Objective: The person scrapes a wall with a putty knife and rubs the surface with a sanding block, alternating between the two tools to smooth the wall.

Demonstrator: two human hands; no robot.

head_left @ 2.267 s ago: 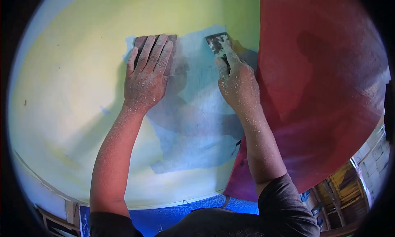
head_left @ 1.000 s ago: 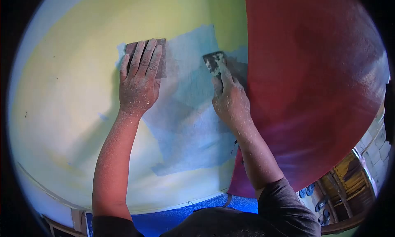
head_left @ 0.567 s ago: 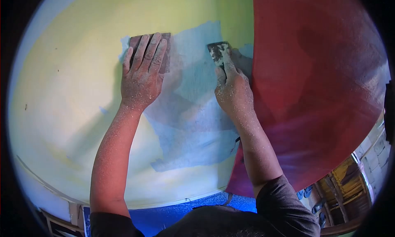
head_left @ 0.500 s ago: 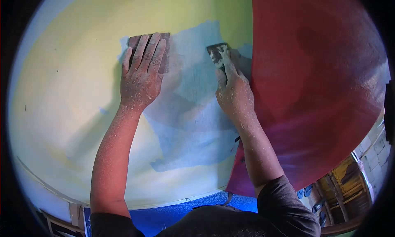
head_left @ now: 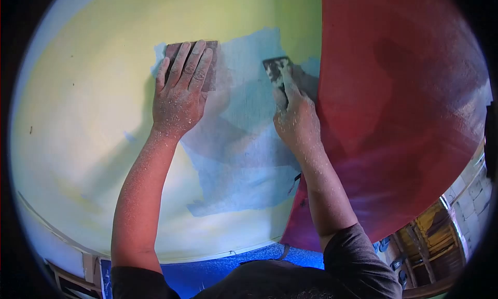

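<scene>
My left hand [head_left: 181, 94] lies flat on a brown sheet of sandpaper [head_left: 210, 65], pressing it against the yellow-green wall [head_left: 88, 107] at the top left corner of a scraped pale blue patch [head_left: 244, 154]. My right hand [head_left: 295, 120] grips a scraper; its dark, dust-caked blade [head_left: 276, 70] rests on the blue patch close to the edge of the red wall [head_left: 404, 102]. Both hands and forearms are speckled with white dust.
The red wall meets the yellow-green one in a corner right of my right hand. Below lies a blue floor [head_left: 207, 273]. Wooden shelving or framing [head_left: 441, 242] shows at the lower right.
My right hand and the scraper blade have slid up and down by small amounts on the blue patch. My left hand stays pressed on the sandpaper, with only a slight shift.
</scene>
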